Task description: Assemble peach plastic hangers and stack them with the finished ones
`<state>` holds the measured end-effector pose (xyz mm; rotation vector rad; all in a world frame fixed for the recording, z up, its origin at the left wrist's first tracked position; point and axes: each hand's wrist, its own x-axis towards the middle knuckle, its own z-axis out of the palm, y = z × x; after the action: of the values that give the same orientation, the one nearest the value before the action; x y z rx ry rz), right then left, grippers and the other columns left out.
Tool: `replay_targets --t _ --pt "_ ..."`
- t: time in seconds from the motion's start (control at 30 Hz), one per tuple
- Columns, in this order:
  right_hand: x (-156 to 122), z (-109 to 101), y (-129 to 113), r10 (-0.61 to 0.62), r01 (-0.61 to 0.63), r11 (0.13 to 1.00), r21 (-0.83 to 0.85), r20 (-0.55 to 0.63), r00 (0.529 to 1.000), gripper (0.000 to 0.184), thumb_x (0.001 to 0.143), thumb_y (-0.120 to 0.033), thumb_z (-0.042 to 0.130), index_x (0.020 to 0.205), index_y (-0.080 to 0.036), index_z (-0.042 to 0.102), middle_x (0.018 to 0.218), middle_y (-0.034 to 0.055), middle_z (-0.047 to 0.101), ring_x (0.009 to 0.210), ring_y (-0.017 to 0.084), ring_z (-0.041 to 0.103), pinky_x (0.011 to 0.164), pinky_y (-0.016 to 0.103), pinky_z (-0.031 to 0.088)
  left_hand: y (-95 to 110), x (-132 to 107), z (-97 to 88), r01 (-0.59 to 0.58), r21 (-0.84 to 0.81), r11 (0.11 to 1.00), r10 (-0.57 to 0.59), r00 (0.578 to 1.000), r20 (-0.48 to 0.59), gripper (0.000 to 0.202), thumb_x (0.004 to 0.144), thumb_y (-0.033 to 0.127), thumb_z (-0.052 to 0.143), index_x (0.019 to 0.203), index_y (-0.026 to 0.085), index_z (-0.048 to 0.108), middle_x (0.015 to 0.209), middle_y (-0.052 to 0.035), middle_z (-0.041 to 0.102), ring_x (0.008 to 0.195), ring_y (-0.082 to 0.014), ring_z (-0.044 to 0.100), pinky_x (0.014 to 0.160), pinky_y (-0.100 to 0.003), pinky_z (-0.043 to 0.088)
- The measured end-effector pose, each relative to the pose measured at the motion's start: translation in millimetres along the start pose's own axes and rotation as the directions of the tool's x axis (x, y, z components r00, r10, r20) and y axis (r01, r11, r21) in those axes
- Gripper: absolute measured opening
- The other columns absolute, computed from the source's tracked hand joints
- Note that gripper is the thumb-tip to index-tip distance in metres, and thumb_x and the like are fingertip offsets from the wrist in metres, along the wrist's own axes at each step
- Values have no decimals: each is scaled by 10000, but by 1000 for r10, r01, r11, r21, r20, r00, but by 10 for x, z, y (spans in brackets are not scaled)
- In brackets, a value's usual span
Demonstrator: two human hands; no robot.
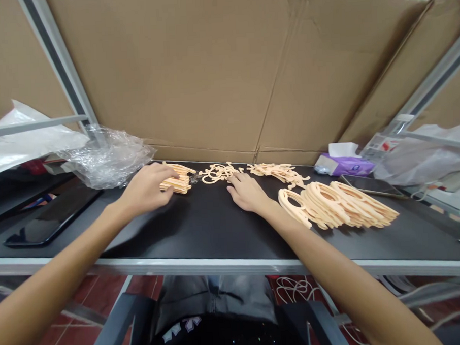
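Peach curly bits [218, 173] lie on the desk [209, 229] by my right hand [247, 192], which is probably picking and needs a soft pinch, but I can't tell if it or my left hand [149, 187] grips.

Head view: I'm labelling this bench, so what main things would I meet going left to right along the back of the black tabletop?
Crumpled clear plastic, stacked cream pieces, loose curved pieces, heaped cream pieces, purple tissue pack.

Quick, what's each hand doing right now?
Left hand: half-curled at the peach stack; grip cannot be told.
Right hand: at the loose curved pieces; whether holding any cannot be told.
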<state>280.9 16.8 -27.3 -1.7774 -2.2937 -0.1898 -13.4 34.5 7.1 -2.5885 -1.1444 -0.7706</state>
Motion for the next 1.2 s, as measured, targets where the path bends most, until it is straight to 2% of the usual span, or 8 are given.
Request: replay_targets --t 0.13,0.23,0.37,0.6,0.77,0.87,1.0,1.2 --pt "6 20 11 31 -31 999 8 0 1000 447 1014 -313 402 1391 -124 552 1522 167 456 1347 322 451 1109 456 373 -298 165 137 -99 -46 994 99 995 9 301 731 274 540 930 164 737 1036 -109 715 1012 -284 633 962 -436 491" --pt "9 32 22 27 -27 999 17 -9 1000 438 1013 -318 403 1373 -127 563 1515 169 463 1337 324 461 1101 465 382 -357 111 258 -160 -83 984 162 987 14 270 757 265 551 941 181 730 1049 -100 715 1061 -287 623 1004 -451 461" --pt "20 55 40 38 -38 999 34 -12 999 445 1012 -338 414 1380 -128 553 1534 179 438 1377 333 421 1108 488 370 -352 23 331 -105 -133 986 107 994 7 252 831 287 554 1001 171 699 1050 -105 712 1037 -275 633 955 -423 484" --pt "29 100 73 -2 8 996 85 -61 998 384 1000 -295 432 1313 -157 606 1448 178 509 1332 330 448 1078 493 383 -298 34 339 -142 -111 984 142 990 -10 223 945 313 498 901 166 660 951 -94 687 927 -239 623 868 -383 479" --pt "23 115 75 -85 104 986 128 -145 986 306 964 -181 440 1175 -209 660 1343 151 567 1263 298 482 1030 471 402 -278 23 379 -177 -106 979 174 984 -35 248 965 318 507 1007 155 689 995 -111 700 960 -245 629 887 -383 484" --pt "26 127 68 -84 109 982 151 -166 982 263 964 -206 466 1142 -195 659 1326 159 573 1247 299 489 1025 476 397 -237 21 371 -214 -113 970 211 977 -39 259 980 303 489 997 153 699 948 -106 695 936 -240 624 880 -386 487" --pt "43 151 70 -29 58 982 179 -161 986 246 961 -335 539 1107 -189 674 1307 161 587 1247 312 484 1030 490 383 -103 25 325 -266 -163 950 259 964 -66 236 991 271 480 1008 164 689 941 -91 690 924 -224 622 857 -367 493" --pt "64 167 82 -49 86 976 200 -181 982 185 959 -310 549 996 -213 702 1276 125 601 1225 301 495 1015 484 385 208 -16 321 -424 -194 885 413 906 -95 209 991 204 498 1041 164 697 970 -91 693 901 -192 633 814 -318 502"
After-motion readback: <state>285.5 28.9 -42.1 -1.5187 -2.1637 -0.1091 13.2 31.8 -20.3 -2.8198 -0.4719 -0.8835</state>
